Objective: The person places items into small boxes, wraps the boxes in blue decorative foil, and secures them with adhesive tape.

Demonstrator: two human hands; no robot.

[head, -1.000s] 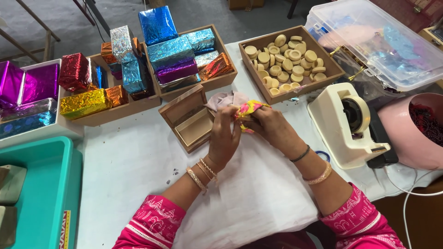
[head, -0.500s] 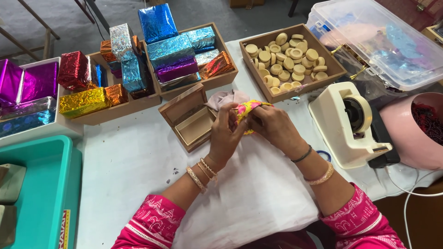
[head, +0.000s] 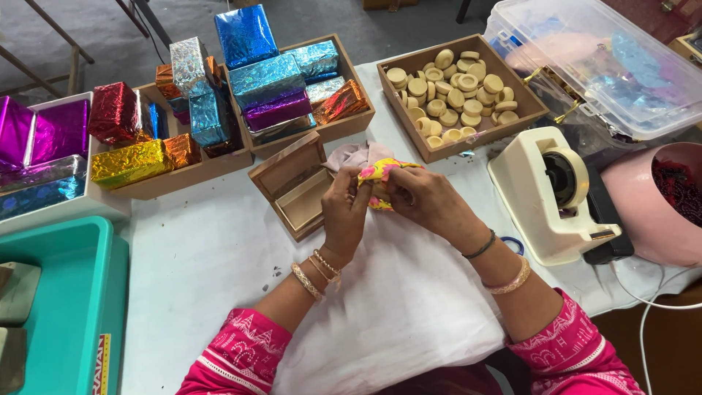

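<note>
Yellow-and-pink cloth pinched between left hand and right hand, both closed on it.
Grip should stay even, folding beside the open wooden box.

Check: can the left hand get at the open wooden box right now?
Probably not freely: the left hand is right beside the open wooden box with nothing between, but it and the right hand grip a yellow-pink cloth.
</note>
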